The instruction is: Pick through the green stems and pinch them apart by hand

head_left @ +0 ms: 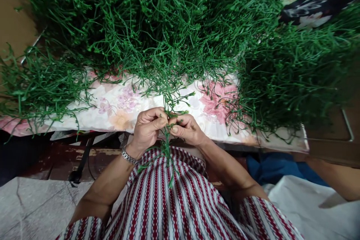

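Note:
A small bunch of thin green branching stems (167, 144), which look like plastic stems for artificial plants, is pinched between my two hands at the table's front edge. My left hand (148, 127), with a metal watch (129, 155) on its wrist, has thumb and forefinger closed on the bunch. Close beside it, my right hand (188, 129) grips the same stems with thumb and bent fingers. The fingertips almost meet, so the exact joint between the stems is hidden. Loose ends hang down over my striped shirt (174, 210); others reach up toward the big pile.
A large heap of green stems (157, 18) covers the back of the table. Smaller heaps lie at the left (45, 86) and right (284, 78). Under them is a floral tablecloth (152, 108). Another person's arm (334, 178) shows at lower right.

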The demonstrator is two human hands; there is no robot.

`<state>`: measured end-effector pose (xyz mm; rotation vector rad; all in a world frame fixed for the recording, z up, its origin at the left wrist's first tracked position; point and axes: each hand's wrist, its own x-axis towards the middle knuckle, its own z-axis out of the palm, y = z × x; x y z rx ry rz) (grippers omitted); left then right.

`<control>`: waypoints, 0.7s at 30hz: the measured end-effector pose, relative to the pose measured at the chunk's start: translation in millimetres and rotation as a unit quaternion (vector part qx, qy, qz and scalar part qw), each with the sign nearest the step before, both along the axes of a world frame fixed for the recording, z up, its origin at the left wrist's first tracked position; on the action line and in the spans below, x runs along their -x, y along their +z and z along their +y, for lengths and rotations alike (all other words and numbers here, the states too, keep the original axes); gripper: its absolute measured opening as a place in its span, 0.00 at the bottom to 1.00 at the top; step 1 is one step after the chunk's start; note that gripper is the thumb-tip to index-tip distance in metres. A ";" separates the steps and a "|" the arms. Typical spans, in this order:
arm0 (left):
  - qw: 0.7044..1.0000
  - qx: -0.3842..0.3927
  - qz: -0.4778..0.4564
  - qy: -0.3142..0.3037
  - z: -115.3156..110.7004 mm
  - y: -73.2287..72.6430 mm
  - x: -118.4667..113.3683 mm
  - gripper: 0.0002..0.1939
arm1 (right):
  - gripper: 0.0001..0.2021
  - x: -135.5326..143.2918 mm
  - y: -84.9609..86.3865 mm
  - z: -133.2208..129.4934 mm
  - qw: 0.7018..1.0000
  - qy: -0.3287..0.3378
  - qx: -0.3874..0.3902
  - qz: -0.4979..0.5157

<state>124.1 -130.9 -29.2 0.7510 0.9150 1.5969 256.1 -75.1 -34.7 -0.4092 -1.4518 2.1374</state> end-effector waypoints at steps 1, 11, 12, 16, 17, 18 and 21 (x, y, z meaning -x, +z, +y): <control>1.000 0.004 -0.002 0.001 -0.2 -0.3 -0.8 0.10 | 0.14 -0.2 -1.4 0.1 1.000 0.001 0.005 0.000; 0.996 -0.035 0.043 0.072 15.3 6.7 18.7 0.12 | 0.13 -9.5 16.2 5.7 0.991 0.088 -0.097 0.030; 0.993 -0.045 0.085 0.068 15.4 6.8 21.1 0.11 | 0.13 -13.7 22.9 9.5 0.991 0.025 -0.127 0.028; 0.984 -0.026 0.154 0.085 11.2 2.9 26.8 0.10 | 0.11 -42.5 57.4 22.7 0.959 -0.097 -0.266 -0.023; 0.985 -0.017 0.143 0.094 9.5 1.6 27.5 0.09 | 0.10 -53.4 67.5 26.0 0.941 -0.134 -0.307 -0.053; 0.986 -0.011 0.138 0.096 7.7 0.4 28.0 0.09 | 0.08 -66.0 77.7 30.2 0.910 -0.195 -0.354 -0.095; 0.986 0.004 0.138 0.088 2.6 -1.1 27.3 0.07 | 0.07 -113.5 106.6 52.2 0.666 -0.461 -0.506 -0.296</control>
